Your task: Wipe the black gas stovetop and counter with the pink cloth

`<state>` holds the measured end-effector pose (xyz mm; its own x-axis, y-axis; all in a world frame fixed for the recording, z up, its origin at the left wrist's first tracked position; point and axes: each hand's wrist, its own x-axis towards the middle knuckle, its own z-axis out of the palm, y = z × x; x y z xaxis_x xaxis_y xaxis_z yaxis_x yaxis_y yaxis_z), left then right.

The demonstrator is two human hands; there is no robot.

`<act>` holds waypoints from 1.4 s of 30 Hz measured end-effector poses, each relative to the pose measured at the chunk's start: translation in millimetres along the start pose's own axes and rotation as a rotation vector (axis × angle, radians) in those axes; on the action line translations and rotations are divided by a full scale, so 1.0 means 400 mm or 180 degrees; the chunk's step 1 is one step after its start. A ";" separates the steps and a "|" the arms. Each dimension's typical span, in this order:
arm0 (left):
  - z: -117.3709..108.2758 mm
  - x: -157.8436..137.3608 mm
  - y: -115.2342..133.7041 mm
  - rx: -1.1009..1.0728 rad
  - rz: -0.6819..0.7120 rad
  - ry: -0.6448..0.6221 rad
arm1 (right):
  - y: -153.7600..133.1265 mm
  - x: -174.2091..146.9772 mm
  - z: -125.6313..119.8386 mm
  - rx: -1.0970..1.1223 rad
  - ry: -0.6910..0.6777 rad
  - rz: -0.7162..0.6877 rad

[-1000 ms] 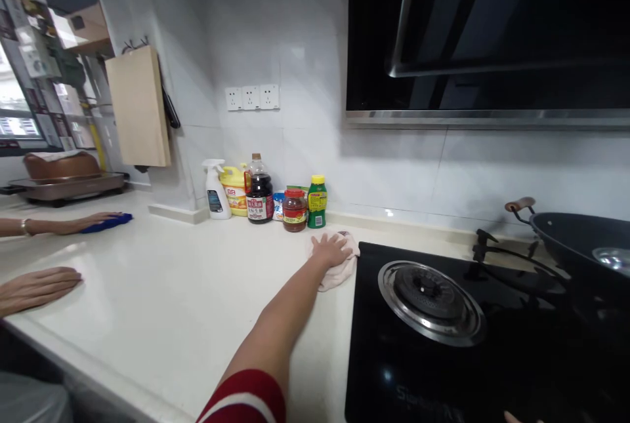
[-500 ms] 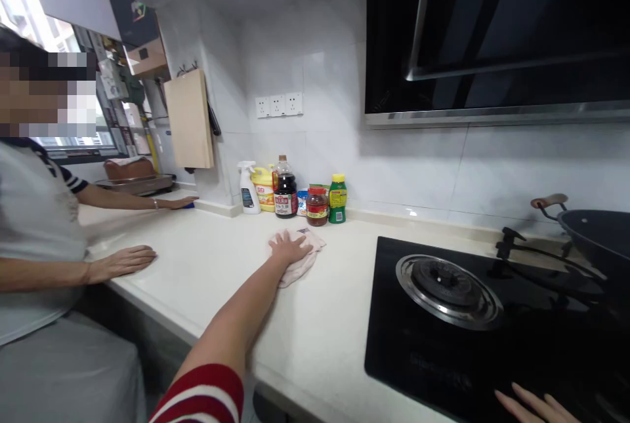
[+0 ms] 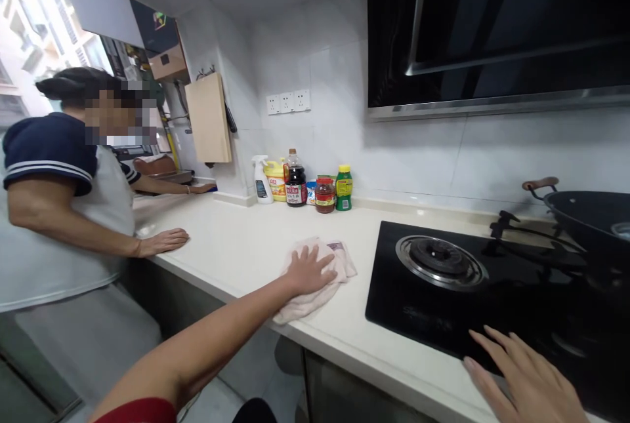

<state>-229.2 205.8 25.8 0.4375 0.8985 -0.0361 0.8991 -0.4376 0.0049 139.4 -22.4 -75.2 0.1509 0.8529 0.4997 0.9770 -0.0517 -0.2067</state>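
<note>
My left hand (image 3: 309, 272) lies flat with its fingers spread on a pale pink cloth (image 3: 308, 302). The cloth is spread on the white countertop (image 3: 236, 239), close to its front edge. My right hand (image 3: 529, 374) is open with its fingers apart, at the front edge of the black gas stove (image 3: 408, 305); whether it touches the surface I cannot tell. Neither hand grips anything.
Along the wall stand a spray bottle (image 3: 262, 180), a yellow jug (image 3: 277, 181), a soy sauce bottle (image 3: 296, 187), a red-lidded jar (image 3: 325, 197) and a green bottle (image 3: 344, 190). A wok (image 3: 585, 213) sits at the right. Another person (image 3: 63, 213) leans over the counter's left side.
My left hand and the cloth have moved toward the counter's front edge. My right hand has come further into view at the stove. The view has shifted, showing more of the other person.
</note>
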 end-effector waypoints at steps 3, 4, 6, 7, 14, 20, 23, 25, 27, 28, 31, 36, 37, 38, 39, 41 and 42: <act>-0.005 -0.081 0.073 -0.0096 0.0540 -0.0094 | -0.021 -0.004 -0.013 -0.0100 0.0034 0.0059; -0.007 -0.109 0.088 -0.0156 0.0718 -0.0129 | -0.029 -0.006 -0.016 -0.0135 0.0039 0.0087; -0.009 -0.162 0.100 -0.0276 0.1013 -0.0143 | -0.041 -0.009 -0.021 -0.0183 0.0016 0.0120; -0.008 -0.186 0.096 -0.0315 0.1105 -0.0090 | -0.044 -0.010 -0.023 -0.0195 0.0000 0.0117; 0.063 -0.269 -0.099 -0.0102 0.0610 0.1177 | -0.034 -0.005 -0.019 -0.0186 0.0105 -0.0060; 0.136 -0.297 -0.325 0.0202 -0.0268 0.2643 | -0.045 -0.002 -0.011 -0.0151 0.0109 0.0040; 0.164 -0.289 -0.324 0.0210 -0.0628 0.3124 | -0.055 0.001 -0.011 -0.0130 0.0064 0.0139; 0.185 -0.279 -0.281 0.0166 -0.0754 0.3365 | -0.063 0.002 -0.016 -0.0128 0.0056 0.0209; 0.205 -0.272 -0.217 0.0090 -0.0636 0.3479 | -0.073 0.003 -0.025 -0.0124 0.0040 0.0236; 0.215 -0.270 -0.180 0.0047 -0.0525 0.3503 | -0.077 0.003 -0.030 -0.0117 0.0026 0.0239; 0.240 -0.272 -0.064 -0.0089 -0.0226 0.3551 | -0.085 0.005 -0.045 -0.0066 -0.0008 0.0263; 0.284 -0.278 0.124 -0.0356 0.0228 0.3267 | -0.087 0.015 -0.069 0.0441 0.0183 0.0204; 0.294 -0.278 0.161 -0.0425 0.0329 0.3209 | -0.093 0.015 -0.074 0.0626 0.0307 0.0168; 0.306 -0.276 0.198 -0.0502 0.0419 0.3161 | -0.103 0.014 -0.078 0.0821 0.0441 0.0135; 0.318 -0.272 0.234 -0.0580 0.0504 0.3098 | -0.120 0.011 -0.082 0.1014 0.0564 0.0103; 0.342 -0.264 0.308 -0.0698 0.0701 0.2903 | -0.168 0.000 -0.085 0.1366 0.0736 0.0011; 0.354 -0.259 0.344 -0.0732 0.0825 0.2789 | -0.199 -0.007 -0.085 0.1525 0.0757 -0.0071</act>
<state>-152.5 47.7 -111.1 0.3929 0.5208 0.7579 0.7118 -0.6940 0.1080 66.4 -38.4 -31.8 0.2150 0.7069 0.6738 0.8107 0.2555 -0.5268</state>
